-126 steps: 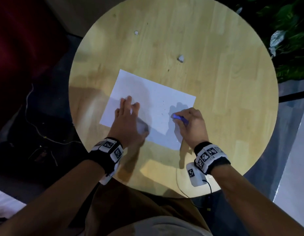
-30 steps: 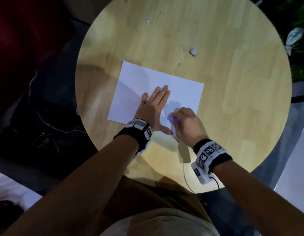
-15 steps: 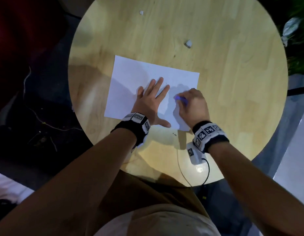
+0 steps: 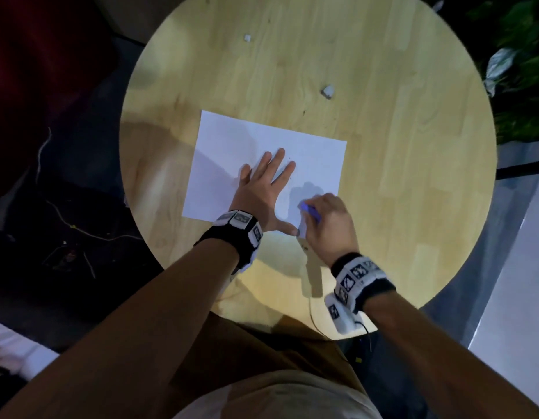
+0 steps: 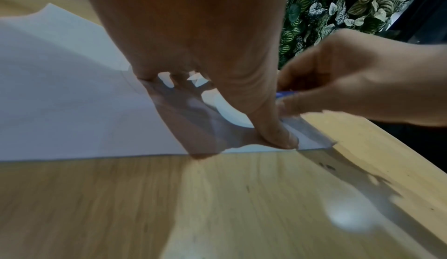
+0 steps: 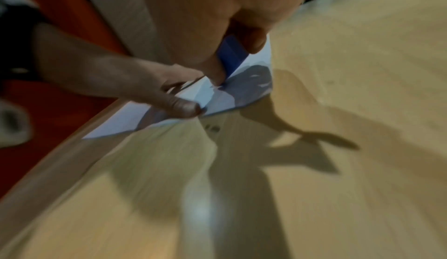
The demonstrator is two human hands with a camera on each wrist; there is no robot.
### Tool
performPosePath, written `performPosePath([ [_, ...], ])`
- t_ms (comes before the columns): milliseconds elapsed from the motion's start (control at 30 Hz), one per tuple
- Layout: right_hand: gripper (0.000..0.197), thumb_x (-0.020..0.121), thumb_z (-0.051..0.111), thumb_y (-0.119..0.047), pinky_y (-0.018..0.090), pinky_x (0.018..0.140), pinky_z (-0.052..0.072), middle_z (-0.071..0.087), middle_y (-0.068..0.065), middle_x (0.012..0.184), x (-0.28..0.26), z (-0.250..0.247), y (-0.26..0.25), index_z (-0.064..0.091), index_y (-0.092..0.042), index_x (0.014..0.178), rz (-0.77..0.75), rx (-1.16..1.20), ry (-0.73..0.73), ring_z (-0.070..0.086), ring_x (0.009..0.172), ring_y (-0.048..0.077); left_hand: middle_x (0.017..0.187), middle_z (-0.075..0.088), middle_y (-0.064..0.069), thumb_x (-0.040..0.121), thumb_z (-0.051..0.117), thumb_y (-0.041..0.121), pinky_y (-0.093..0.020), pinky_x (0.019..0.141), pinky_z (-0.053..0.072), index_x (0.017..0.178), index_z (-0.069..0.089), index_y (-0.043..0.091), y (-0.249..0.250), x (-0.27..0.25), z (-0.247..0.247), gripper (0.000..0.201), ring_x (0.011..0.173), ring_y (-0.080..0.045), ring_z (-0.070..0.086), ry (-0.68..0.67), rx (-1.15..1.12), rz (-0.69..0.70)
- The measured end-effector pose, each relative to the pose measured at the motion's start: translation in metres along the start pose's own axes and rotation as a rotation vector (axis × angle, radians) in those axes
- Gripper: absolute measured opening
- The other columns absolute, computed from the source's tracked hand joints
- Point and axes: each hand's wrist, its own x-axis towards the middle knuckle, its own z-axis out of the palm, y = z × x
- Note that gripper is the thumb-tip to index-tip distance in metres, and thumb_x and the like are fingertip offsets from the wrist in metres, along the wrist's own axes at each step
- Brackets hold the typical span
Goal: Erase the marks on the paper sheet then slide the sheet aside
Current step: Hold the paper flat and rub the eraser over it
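A white paper sheet (image 4: 232, 152) lies on the round wooden table (image 4: 383, 146). My left hand (image 4: 263, 189) lies flat on the sheet with fingers straight and spread, thumb near the sheet's near right corner. My right hand (image 4: 325, 222) pinches a blue eraser (image 4: 310, 210) and holds its tip down on the paper by that corner. The left wrist view has the left thumb (image 5: 273, 129) pressing the sheet (image 5: 72, 100) beside the eraser (image 5: 284, 93). In the right wrist view the eraser (image 6: 232, 54) touches the paper (image 6: 210, 98). Marks are too faint to see.
Two small crumpled white scraps (image 4: 327, 91) (image 4: 247, 37) lie on the far part of the table. Leafy plants (image 4: 528, 71) stand beyond the right edge. Cables and dark floor (image 4: 65, 222) lie to the left. The table's near edge is at my lap.
Since 4.2 s ago my left hand has shifted right across the sheet toward the eraser. In the last half second my right hand drew the eraser back toward the near right corner.
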Motion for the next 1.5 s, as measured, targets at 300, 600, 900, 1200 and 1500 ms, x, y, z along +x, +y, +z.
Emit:
performPosePath([
  [300,0.014,0.084,0.059,-0.007,0.035,0.070,0.050,0.061,0.010,0.092,0.047,-0.007,0.009,0.069,-0.010,0.093,0.036,-0.043,0.094,0.055,0.093,0.029,0.168,-0.016,-0.001,0.053,0.078,0.080,-0.054,0.120,0.005,0.162,0.003,0.026,0.000,0.001,0.000,0.143,0.155,-0.025,-0.011,-0.011,0.007,-0.001],
  [600,0.014,0.085,0.059,-0.011,0.041,0.068,0.053,0.061,0.011,0.091,0.054,-0.011,0.013,0.070,-0.009,0.094,0.013,-0.078,0.077,0.056,0.093,0.032,0.169,-0.012,-0.002,0.051,0.078,0.081,-0.055,0.118,0.010,0.162,0.006,0.025,-0.001,0.002,0.003,0.144,0.155,-0.027,-0.006,0.009,0.034,-0.003],
  [900,0.018,0.085,0.058,-0.012,0.038,0.071,0.052,0.059,0.009,0.095,0.022,-0.005,0.003,0.069,-0.010,0.098,-0.048,-0.044,-0.065,0.055,0.095,0.029,0.168,-0.014,-0.002,0.053,0.077,0.081,-0.055,0.119,0.008,0.162,0.003,0.026,0.000,0.001,0.001,0.142,0.155,-0.026,-0.008,0.010,0.027,0.003],
  [1200,0.021,0.081,0.055,-0.013,0.035,0.065,0.051,0.057,0.006,0.093,-0.013,-0.002,-0.003,0.067,-0.011,0.098,-0.105,-0.022,-0.138,0.053,0.089,0.025,0.169,-0.008,-0.004,0.053,0.076,0.083,-0.055,0.119,0.011,0.162,0.008,0.024,0.004,-0.002,0.000,0.141,0.155,-0.028,-0.004,0.037,0.023,-0.002],
  [1500,0.019,0.087,0.063,-0.014,0.024,0.085,0.035,0.053,-0.001,0.094,0.039,-0.037,0.044,0.071,-0.015,0.104,0.053,-0.042,-0.098,0.049,0.102,0.026,0.169,0.007,-0.008,0.081,0.072,0.061,-0.052,0.114,0.036,0.160,0.023,0.017,-0.031,-0.035,-0.006,0.103,0.155,-0.023,0.011,0.050,-0.044,0.057],
])
